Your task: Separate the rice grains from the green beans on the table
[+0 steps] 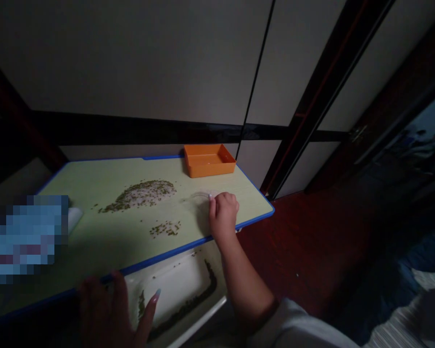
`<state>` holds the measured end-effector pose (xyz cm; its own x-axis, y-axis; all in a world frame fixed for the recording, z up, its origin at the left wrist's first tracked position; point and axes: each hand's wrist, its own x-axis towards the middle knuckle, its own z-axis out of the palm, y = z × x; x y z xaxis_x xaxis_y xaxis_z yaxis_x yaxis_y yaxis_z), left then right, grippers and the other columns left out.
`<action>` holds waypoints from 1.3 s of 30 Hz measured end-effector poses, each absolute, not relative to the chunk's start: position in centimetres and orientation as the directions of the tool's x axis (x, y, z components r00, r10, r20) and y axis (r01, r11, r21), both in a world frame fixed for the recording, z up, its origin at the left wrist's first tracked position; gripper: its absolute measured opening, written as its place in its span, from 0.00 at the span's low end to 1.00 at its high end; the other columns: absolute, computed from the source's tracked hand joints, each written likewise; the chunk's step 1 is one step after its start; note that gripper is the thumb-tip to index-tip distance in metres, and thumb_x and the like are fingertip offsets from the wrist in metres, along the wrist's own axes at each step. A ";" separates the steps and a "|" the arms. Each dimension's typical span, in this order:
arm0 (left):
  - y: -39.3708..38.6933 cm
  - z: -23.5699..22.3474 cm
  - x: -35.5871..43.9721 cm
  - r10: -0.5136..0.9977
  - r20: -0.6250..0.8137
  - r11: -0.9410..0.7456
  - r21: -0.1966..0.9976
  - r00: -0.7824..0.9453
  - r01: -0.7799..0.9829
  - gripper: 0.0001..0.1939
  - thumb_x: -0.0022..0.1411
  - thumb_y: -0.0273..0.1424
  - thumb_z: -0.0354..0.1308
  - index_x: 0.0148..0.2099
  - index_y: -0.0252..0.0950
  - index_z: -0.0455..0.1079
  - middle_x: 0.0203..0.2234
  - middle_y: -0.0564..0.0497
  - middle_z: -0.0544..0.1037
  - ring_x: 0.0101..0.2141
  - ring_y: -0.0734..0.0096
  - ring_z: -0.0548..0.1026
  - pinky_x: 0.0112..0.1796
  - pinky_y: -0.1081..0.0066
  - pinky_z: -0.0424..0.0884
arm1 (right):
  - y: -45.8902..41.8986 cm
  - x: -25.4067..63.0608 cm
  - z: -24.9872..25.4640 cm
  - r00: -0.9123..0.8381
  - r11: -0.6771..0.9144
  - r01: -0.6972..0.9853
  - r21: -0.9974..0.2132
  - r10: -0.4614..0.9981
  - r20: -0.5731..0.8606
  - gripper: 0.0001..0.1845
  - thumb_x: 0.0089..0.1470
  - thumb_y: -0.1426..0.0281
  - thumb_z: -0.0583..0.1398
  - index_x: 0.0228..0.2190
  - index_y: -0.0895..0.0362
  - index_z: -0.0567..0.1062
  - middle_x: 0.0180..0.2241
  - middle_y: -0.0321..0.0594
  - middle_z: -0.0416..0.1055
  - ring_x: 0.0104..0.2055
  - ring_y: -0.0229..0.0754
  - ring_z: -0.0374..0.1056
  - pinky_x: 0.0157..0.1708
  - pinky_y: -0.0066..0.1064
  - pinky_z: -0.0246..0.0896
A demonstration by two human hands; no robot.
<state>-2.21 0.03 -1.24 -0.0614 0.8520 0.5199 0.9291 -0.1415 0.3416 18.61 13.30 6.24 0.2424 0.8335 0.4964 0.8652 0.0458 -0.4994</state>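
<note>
My right hand (224, 212) is closed in a pinch above the right side of the pale green table (105, 176). A thin clear object (200, 194) sticks out leftward from its fingers, too faint to name. Left of it lies a mound of white grains mixed with small green beans (145, 193). A smaller scatter of green beans (166, 229) sits nearer the front edge. My left hand (112, 311), dark at the bottom, has its fingers spread by the table's edge, thumb over a white tray (174, 292). Green beans line the tray's sides and corners.
An orange open box (213, 169) stands at the table's back right corner. A blurred-out blue packet (29, 237) lies at the left. Behind the table rise grey panels (148, 63) with a dark band. Reddish floor (286, 241) shows at the right.
</note>
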 end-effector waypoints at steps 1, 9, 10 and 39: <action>0.1 -1.2 -2.2 0.841 0.539 -0.162 0.333 -0.046 0.929 0.44 0.60 0.40 0.47 0.69 0.47 0.22 0.68 0.58 0.17 0.68 0.41 0.30 0.64 0.37 0.43 | 13.2 18.4 6.2 0.226 0.093 0.848 -0.522 0.827 0.515 0.13 0.63 0.69 0.52 0.30 0.57 0.73 0.36 0.42 0.70 0.43 0.44 0.61 0.43 0.34 0.52; 0.1 -1.3 -2.2 0.828 0.560 -0.173 0.286 -0.018 0.943 0.44 0.61 0.38 0.48 0.69 0.46 0.23 0.68 0.55 0.17 0.68 0.40 0.31 0.62 0.36 0.46 | 12.1 18.0 6.6 0.143 0.283 0.765 -0.579 0.802 0.580 0.18 0.64 0.70 0.49 0.24 0.56 0.68 0.29 0.38 0.67 0.37 0.39 0.62 0.41 0.28 0.55; 0.1 -1.6 -2.5 0.834 0.551 -0.165 0.278 -0.016 0.946 0.44 0.61 0.37 0.48 0.69 0.46 0.23 0.68 0.53 0.17 0.68 0.39 0.31 0.62 0.36 0.47 | 11.9 18.1 6.7 0.126 0.279 0.773 -0.569 0.812 0.570 0.17 0.64 0.69 0.49 0.24 0.56 0.69 0.29 0.38 0.67 0.36 0.39 0.62 0.39 0.27 0.55; -0.3 -2.1 -2.6 0.867 0.499 -0.165 0.265 0.012 0.950 0.39 0.61 0.32 0.49 0.70 0.38 0.37 0.70 0.38 0.26 0.67 0.38 0.29 0.61 0.40 0.52 | 2.8 22.3 0.1 0.007 0.277 0.691 -0.668 0.921 0.389 0.15 0.61 0.70 0.52 0.23 0.55 0.68 0.30 0.41 0.70 0.38 0.43 0.63 0.41 0.34 0.57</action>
